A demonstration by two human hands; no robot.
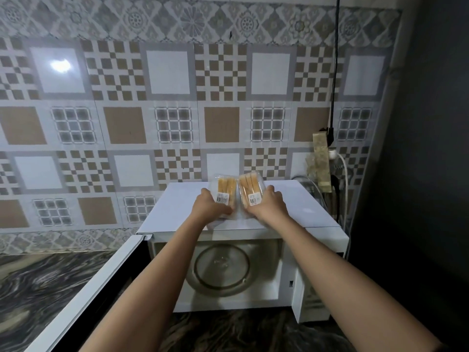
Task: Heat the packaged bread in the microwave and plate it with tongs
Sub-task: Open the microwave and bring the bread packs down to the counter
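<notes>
Tiled wall (175, 72) behind; white microwave (322, 240) on dark marbled counter (38, 283), door (83, 295) swung open leftward, glass turntable (222, 269) bare. On its top, toward the front edge, I see two clear bread packs: left hand (208, 207) fingers closed around left pack (224, 191), right hand (269, 207) gripping right pack (250, 191), tilted.

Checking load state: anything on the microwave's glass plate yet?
No: the glass plate is bare, and both bread packs are still on top of the microwave under the hands.
</notes>
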